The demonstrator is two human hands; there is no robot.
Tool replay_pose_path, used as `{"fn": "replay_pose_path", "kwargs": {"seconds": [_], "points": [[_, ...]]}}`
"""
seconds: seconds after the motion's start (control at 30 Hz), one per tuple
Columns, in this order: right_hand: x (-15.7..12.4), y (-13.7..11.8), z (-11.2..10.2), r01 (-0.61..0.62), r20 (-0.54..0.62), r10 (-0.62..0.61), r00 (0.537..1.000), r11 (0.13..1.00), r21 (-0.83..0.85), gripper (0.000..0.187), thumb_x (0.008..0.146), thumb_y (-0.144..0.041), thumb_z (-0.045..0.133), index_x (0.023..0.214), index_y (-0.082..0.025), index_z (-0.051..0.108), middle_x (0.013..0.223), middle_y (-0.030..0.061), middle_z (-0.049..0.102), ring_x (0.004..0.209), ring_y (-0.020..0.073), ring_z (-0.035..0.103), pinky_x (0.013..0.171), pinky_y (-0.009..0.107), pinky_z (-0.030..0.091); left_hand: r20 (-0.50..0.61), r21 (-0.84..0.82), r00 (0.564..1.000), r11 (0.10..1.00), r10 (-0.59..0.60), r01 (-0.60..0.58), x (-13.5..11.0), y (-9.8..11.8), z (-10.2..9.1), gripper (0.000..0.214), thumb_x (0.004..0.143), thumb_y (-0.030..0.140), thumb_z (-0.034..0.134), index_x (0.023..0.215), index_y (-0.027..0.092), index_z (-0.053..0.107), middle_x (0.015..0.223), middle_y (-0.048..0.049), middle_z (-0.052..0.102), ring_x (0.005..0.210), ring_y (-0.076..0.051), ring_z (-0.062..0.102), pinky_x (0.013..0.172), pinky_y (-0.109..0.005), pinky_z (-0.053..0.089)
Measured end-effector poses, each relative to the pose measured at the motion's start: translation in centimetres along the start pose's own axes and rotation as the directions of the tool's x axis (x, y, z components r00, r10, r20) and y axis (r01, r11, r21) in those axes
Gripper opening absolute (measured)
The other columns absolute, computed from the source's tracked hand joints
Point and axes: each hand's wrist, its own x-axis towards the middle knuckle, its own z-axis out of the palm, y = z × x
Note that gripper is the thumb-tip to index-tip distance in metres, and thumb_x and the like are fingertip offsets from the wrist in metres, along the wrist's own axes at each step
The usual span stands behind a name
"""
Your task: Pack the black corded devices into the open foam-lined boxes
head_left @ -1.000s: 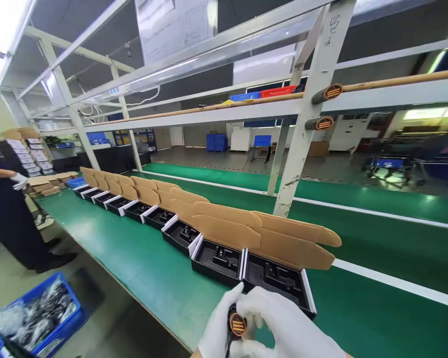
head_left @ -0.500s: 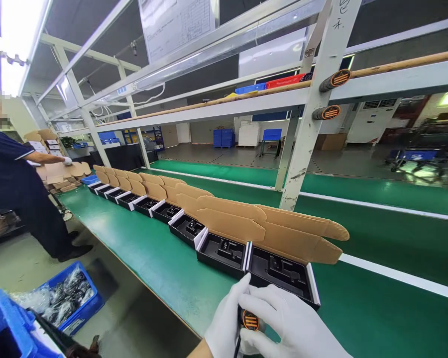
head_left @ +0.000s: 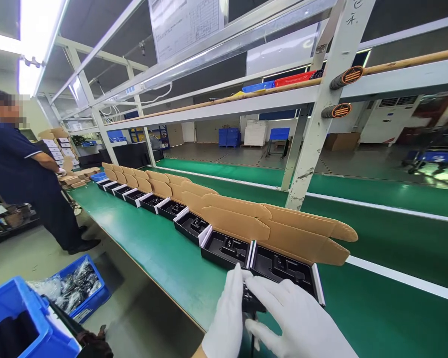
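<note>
Both my gloved hands meet at the near edge of the bench. Between them sits a small black part (head_left: 251, 301) with a thin black cord (head_left: 252, 343) hanging down. My left hand (head_left: 227, 318) in a white glove holds it from the left, thumb raised. My right hand (head_left: 294, 320) covers it from the right with spread fingers. Just beyond my fingers lies an open black box with a moulded black insert (head_left: 281, 272) and a kraft-brown lid (head_left: 302, 241) standing behind it. Its cavities look unfilled. A row of matching open boxes (head_left: 190, 227) runs away to the left.
The green bench (head_left: 142, 243) carries the box row. A person in a dark shirt (head_left: 18, 169) stands at the far left. Blue crates of bagged black parts (head_left: 78, 288) (head_left: 18, 318) sit on the floor. White shelf posts (head_left: 313, 144) rise behind the boxes.
The part has turned in my hands, and its round orange badge no longer shows. The person at left has lowered their arm and stands upright. The view has drifted slightly.
</note>
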Motion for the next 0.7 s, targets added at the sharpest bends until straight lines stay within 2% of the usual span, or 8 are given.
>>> {"fn": "replay_pose_path", "kwargs": {"seconds": [0.07,0.13,0.2,0.3,0.43,0.5,0.57,0.7], "points": [[-0.2,-0.1,0.1,-0.011,-0.026,0.011,1.0,0.999,-0.031,0.045,0.077,-0.016,0.061,0.121,-0.025,0.06,0.094,0.0044,0.074,0.068,0.0228,0.065,0.059,0.035,0.055,-0.02,0.119,0.995,0.988,0.098,-0.095,-0.7,-0.4,-0.5,0.049,0.087,0.049,0.064,0.127,0.022,0.058,0.128,-0.0078,0.061,0.116,-0.022,0.056,0.098,-0.026,0.041],[-0.3,-0.2,0.0,-0.051,-0.014,0.051,0.999,0.998,0.042,0.045,0.078,-0.015,0.06,0.12,-0.028,0.061,0.096,0.0034,0.074,0.073,0.0225,0.067,0.064,0.035,0.057,-0.018,0.184,0.994,0.977,0.11,-0.105,-0.9,-0.7,-0.7,0.057,0.087,0.052,0.063,0.135,0.025,0.053,0.135,-0.0074,0.057,0.126,-0.023,0.05,0.105,-0.027,0.035],[-0.2,-0.2,-0.5,-0.116,-0.005,0.118,0.993,0.982,0.148,0.039,0.081,-0.021,0.063,0.118,-0.03,0.062,0.102,0.0031,0.074,0.083,0.0229,0.069,0.071,0.034,0.059,0.012,0.18,0.998,0.982,0.057,-0.058,-0.4,-0.7,-0.6,0.06,0.088,0.063,0.053,0.133,0.023,0.055,0.122,-0.0087,0.063,0.115,-0.024,0.056,0.102,-0.031,0.039],[-0.1,-0.1,-1.3,-0.192,-0.012,0.2,0.98,0.955,0.227,0.036,0.084,-0.025,0.063,0.118,-0.034,0.063,0.11,0.0025,0.072,0.093,0.0232,0.07,0.079,0.035,0.061,0.148,0.019,0.988,0.999,-0.043,0.04,0.6,0.1,0.1,0.066,0.088,0.072,0.042,0.115,0.016,0.065,0.092,-0.0081,0.066,0.086,-0.022,0.062,0.087,-0.037,0.048],[-0.3,0.3,-1.4,-0.165,-0.048,0.179,0.983,0.962,0.218,0.042,0.081,-0.024,0.063,0.121,-0.034,0.061,0.112,0.0012,0.072,0.097,0.0222,0.071,0.084,0.035,0.062,0.309,-0.165,0.95,0.986,0.045,0.006,0.6,1.2,1.2,0.039,0.089,0.05,0.06,0.105,0.016,0.071,0.091,-0.0092,0.069,0.091,-0.023,0.063,0.095,-0.039,0.045],[-0.4,0.5,-1.1,-0.159,-0.04,0.171,0.985,0.966,0.202,0.043,0.078,-0.023,0.064,0.119,-0.033,0.062,0.11,0.0011,0.073,0.096,0.0224,0.071,0.084,0.035,0.062,0.32,-0.167,0.944,0.985,0.082,-0.029,0.2,1.5,1.4,0.028,0.088,0.039,0.064,0.103,0.017,0.072,0.093,-0.0086,0.069,0.095,-0.023,0.063,0.101,-0.038,0.041],[-0.4,0.5,-0.9,-0.158,-0.026,0.167,0.986,0.966,0.203,0.043,0.077,-0.021,0.063,0.118,-0.033,0.062,0.109,0.0012,0.073,0.095,0.0225,0.071,0.083,0.035,0.063,0.332,-0.14,0.941,0.99,0.066,-0.02,-0.1,1.4,1.4,0.026,0.088,0.036,0.065,0.103,0.017,0.072,0.092,-0.0079,0.069,0.096,-0.022,0.063,0.102,-0.037,0.04],[-0.2,0.6,-1.2,-0.163,-0.05,0.179,0.983,0.961,0.225,0.04,0.08,-0.022,0.059,0.118,-0.033,0.061,0.107,0.0029,0.073,0.093,0.0232,0.071,0.078,0.036,0.064,0.29,-0.152,0.954,0.988,0.074,-0.031,0.2,1.0,0.7,0.033,0.086,0.047,0.067,0.1,0.017,0.067,0.087,-0.0044,0.063,0.086,-0.017,0.06,0.087,-0.031,0.045]]}}
